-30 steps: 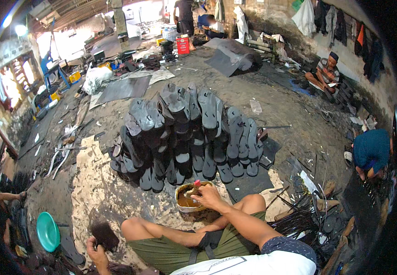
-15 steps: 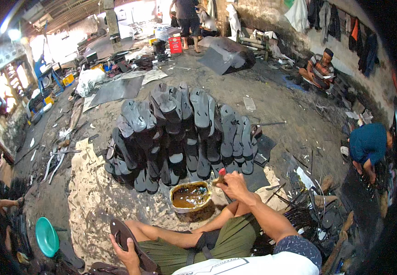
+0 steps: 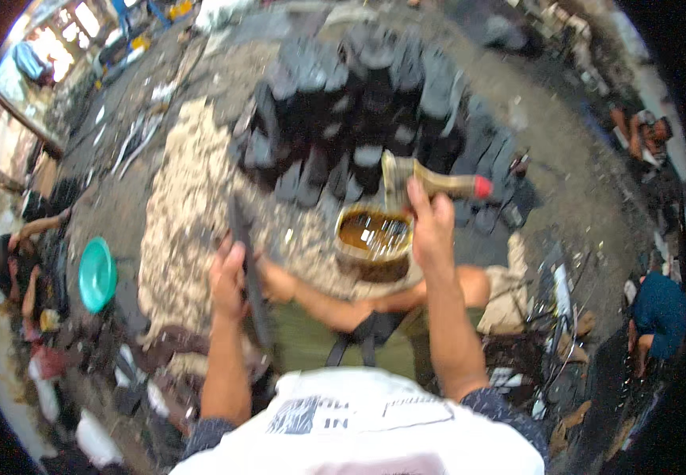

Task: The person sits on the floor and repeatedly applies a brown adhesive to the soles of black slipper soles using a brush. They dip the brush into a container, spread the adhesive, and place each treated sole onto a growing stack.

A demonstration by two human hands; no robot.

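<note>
Landmark: glue tin (image 3: pixel 373 241), a round can of brown liquid on the ground between the person's knees.

Right hand (image 3: pixel 430 226) is closed around the handle of a brush (image 3: pixel 430 182), raised just above the tin's far rim. The brush lies roughly level; its red-tipped handle end points right of the tin and the bristle end sits over the tin's far edge. It is blurred, so I cannot tell whether the bristles touch the liquid.

Left hand (image 3: pixel 228 277) is left of the tin, fingers wrapped around a dark shoe sole (image 3: pixel 248 277). The sole is held on edge, nearly upright, its long axis running toward and away from the person. It is apart from the tin, with no contact.

Beyond the tin: a big stack of dark soles (image 3: pixel 375 103) stood in rows, its nearest row just behind the tin.

Left of the tin, past the held sole: a pale patch of sawdust-like litter (image 3: pixel 184 198) on the ground, then a teal bowl (image 3: pixel 97 273) well apart from the tin.

Near side of the tin: the person's green trousers (image 3: pixel 311 340) and white shirt (image 3: pixel 359 427).

Far right of the tin: a person in a blue top (image 3: pixel 660 309), crouched and well away. Another person (image 3: pixel 644 134) sits further back on the right.
</note>
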